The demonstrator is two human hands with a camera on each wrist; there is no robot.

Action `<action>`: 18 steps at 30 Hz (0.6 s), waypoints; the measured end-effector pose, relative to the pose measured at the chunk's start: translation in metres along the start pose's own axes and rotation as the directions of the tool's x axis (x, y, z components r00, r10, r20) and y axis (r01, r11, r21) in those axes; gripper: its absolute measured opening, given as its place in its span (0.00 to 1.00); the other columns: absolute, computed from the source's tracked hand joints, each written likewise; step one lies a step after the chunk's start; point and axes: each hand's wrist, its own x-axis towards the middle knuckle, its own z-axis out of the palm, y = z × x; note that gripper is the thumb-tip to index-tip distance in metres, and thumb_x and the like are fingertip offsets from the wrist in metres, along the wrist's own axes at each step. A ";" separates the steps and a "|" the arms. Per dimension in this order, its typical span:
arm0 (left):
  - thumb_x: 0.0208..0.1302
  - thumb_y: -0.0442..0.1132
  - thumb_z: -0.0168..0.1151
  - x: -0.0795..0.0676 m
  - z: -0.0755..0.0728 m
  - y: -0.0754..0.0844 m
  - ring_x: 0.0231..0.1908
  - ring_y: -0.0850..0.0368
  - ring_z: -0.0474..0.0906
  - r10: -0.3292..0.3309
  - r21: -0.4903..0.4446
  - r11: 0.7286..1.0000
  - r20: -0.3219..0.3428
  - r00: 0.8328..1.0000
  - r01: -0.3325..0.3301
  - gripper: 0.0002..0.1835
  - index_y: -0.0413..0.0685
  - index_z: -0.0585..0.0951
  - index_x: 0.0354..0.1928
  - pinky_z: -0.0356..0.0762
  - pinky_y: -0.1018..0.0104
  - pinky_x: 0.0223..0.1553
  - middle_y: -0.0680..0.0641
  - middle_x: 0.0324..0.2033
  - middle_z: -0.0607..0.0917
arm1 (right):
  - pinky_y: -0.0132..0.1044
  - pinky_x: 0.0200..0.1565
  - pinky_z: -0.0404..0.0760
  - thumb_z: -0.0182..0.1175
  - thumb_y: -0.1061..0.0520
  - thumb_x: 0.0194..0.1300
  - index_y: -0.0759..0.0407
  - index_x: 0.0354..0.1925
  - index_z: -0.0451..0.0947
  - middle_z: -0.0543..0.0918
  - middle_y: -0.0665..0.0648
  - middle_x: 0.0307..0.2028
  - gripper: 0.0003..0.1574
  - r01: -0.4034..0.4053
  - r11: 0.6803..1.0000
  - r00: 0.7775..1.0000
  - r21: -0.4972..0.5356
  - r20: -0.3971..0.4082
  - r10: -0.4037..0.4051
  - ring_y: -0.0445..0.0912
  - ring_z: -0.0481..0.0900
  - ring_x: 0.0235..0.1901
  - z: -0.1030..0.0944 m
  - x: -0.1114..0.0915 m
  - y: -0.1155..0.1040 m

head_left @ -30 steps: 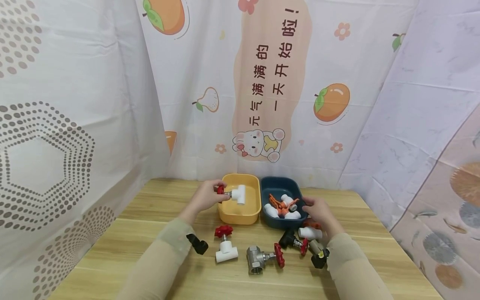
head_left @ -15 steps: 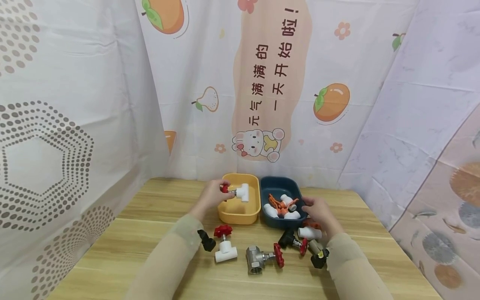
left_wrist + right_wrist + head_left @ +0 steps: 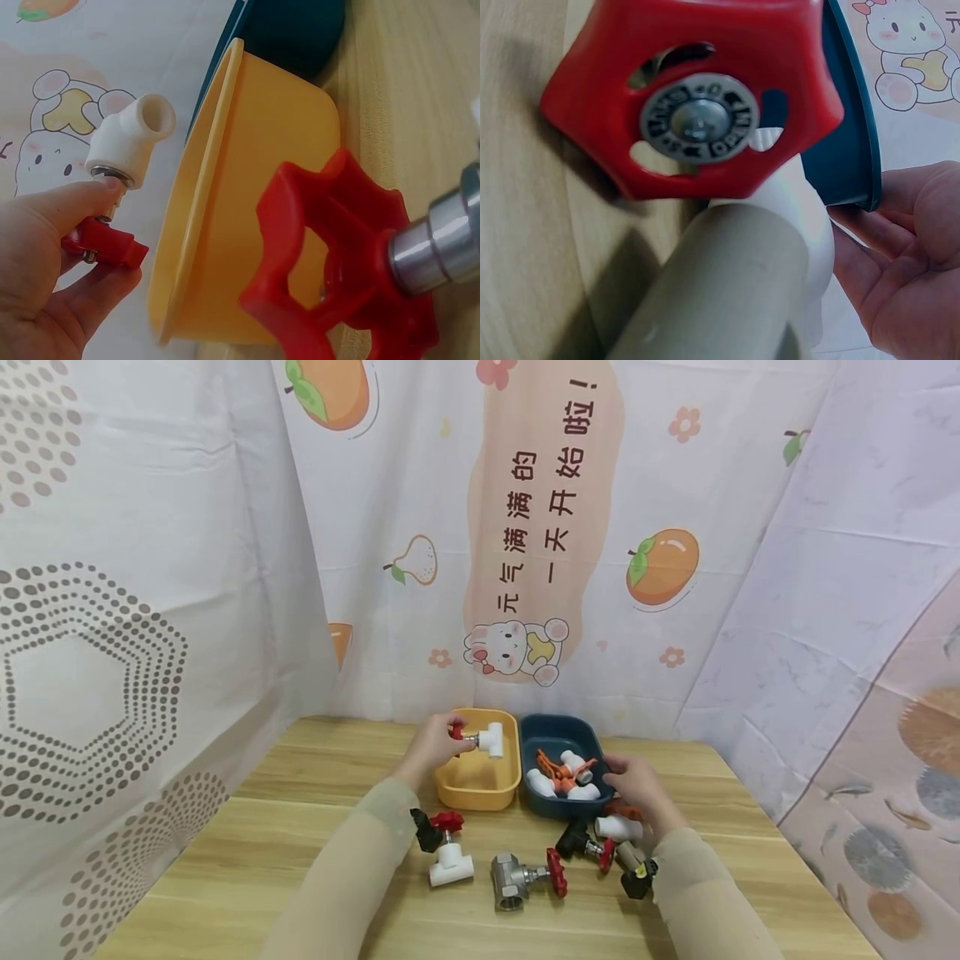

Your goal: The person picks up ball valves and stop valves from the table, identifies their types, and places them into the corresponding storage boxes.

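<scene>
My left hand (image 3: 431, 747) grips a white tee-shaped stop valve (image 3: 491, 740) by its red handwheel, holding it over the yellow bin (image 3: 478, 798). In the left wrist view, thumb and fingers close around the red handwheel (image 3: 109, 244), and the white body (image 3: 124, 146) points away from the palm, beside the bin's rim. At the dark blue bin (image 3: 558, 808), my right hand (image 3: 636, 779) pinches the right rim between thumb and fingers, as the right wrist view also shows. Inside that bin lie several white fittings (image 3: 542, 782) with orange lever handles (image 3: 555, 766).
In front of the bins lie a white valve with red handwheel (image 3: 452, 865), a steel valve (image 3: 512, 881) and a black valve (image 3: 576, 838). By the right forearm are a white fitting (image 3: 619, 827) and a grey pipe piece (image 3: 630, 856). Patterned curtains stand behind the wooden table (image 3: 315, 777).
My left hand has moved slightly right and farther over the yellow bin, carrying the white stop valve. The right hand has stayed at the blue bin's rim.
</scene>
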 end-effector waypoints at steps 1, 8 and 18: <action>0.57 0.37 0.78 0.000 0.001 -0.001 0.28 0.56 0.81 0.003 0.005 1.000 0.000 1.000 -0.003 0.24 0.36 0.82 0.55 0.80 0.65 0.29 0.46 0.32 0.81 | 0.51 0.42 0.87 0.54 0.67 0.74 0.71 0.73 0.64 0.72 0.76 0.64 0.32 -0.003 1.000 1.000 0.003 -0.001 0.003 0.59 0.83 0.51 0.000 0.000 0.000; 0.56 0.35 0.78 -0.002 0.004 -0.006 0.26 0.56 0.80 -0.002 0.003 1.000 0.003 1.000 0.002 0.22 0.36 0.83 0.52 0.80 0.65 0.28 0.45 0.33 0.81 | 0.51 0.41 0.87 0.54 0.67 0.74 0.71 0.72 0.64 0.73 0.76 0.64 0.31 0.001 1.000 1.000 -0.007 0.000 -0.001 0.60 0.83 0.50 0.002 0.000 0.000; 0.62 0.41 0.74 0.001 0.006 -0.006 0.52 0.45 0.81 -0.036 0.016 0.999 0.014 0.999 0.035 0.20 0.40 0.84 0.54 0.82 0.53 0.51 0.40 0.51 0.85 | 0.51 0.42 0.87 0.54 0.67 0.74 0.71 0.72 0.64 0.73 0.76 0.64 0.31 -0.003 1.000 1.000 0.007 -0.006 0.003 0.61 0.82 0.53 0.001 -0.001 0.000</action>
